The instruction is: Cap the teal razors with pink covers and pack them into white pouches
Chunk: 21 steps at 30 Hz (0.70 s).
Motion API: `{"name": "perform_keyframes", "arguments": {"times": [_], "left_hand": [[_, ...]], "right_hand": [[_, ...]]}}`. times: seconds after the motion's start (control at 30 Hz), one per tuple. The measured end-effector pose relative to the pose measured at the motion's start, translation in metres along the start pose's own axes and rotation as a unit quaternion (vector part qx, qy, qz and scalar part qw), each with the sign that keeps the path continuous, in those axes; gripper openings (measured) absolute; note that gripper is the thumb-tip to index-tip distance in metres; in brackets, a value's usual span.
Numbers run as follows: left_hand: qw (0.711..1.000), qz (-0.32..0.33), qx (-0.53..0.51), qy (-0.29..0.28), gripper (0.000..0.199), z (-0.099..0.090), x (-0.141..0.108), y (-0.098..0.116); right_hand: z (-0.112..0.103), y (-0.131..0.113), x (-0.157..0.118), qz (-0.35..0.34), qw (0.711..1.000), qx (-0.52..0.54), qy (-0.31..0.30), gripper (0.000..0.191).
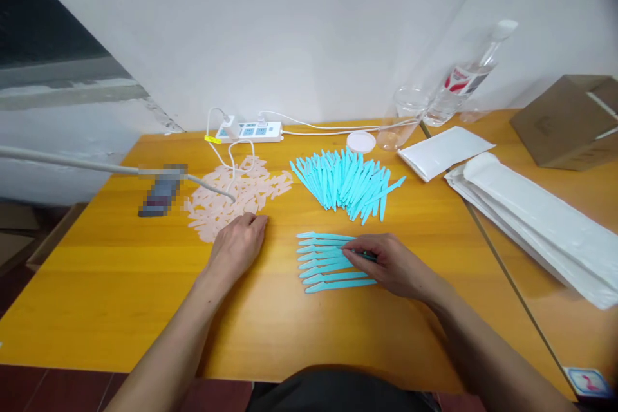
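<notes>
Our right hand pinched a dark slim thing above blue sticks, probably aligned for easy reach; their pile lay beyond it. Our left hand rested curled beside pink bits; whether it held anything, we couldn't tell.

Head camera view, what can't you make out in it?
All in the head view:
Dark object left of the pink pieces: blurred by pixelation.
Right ends of several blue sticks in the row: covered by the right hand.
Left hand: palm hidden by its own back.
Cardboard box: cut off by the right edge.
</notes>
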<state>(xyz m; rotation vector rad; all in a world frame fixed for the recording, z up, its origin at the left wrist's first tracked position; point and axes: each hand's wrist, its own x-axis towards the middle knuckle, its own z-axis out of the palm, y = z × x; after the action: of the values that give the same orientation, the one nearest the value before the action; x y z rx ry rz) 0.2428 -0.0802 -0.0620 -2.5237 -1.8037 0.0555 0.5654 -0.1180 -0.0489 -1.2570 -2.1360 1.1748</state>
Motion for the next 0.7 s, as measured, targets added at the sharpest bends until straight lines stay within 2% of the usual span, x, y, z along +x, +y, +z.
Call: {"name": "perform_keyframes", "arguments": {"times": [0.07,0.13,0.27,0.37,0.6,0.7], "left_hand": [[0.999,0.008,0.012,-0.030,0.032,-0.001,0.001,0.003],[0.999,0.022,-0.010,-0.035,0.033,-0.002,0.001,0.001],[0.992,0.035,-0.119,0.020,0.030,-0.007,-0.003,-0.018],[0.990,0.033,-0.137,0.016,0.026,-0.011,-0.004,-0.026],[0.995,-0.003,-0.093,-0.033,0.023,-0.010,0.008,-0.013],[0.980,-0.015,-0.194,-0.042,0.020,-0.012,0.008,-0.011]], "right_hand": [[0.001,0.001,0.001,0.001,1.000,0.003,-0.002,0.037],[0.002,0.001,0.002,-0.003,1.000,0.005,-0.004,0.036],[0.003,0.001,0.001,-0.007,1.000,0.005,0.000,0.035],[0.004,0.001,0.001,-0.005,1.000,0.007,0.004,0.034],[0.004,-0.002,0.002,0.003,1.000,-0.015,0.027,0.029],[0.004,-0.003,0.002,-0.001,1.000,-0.004,0.027,0.028]]}}
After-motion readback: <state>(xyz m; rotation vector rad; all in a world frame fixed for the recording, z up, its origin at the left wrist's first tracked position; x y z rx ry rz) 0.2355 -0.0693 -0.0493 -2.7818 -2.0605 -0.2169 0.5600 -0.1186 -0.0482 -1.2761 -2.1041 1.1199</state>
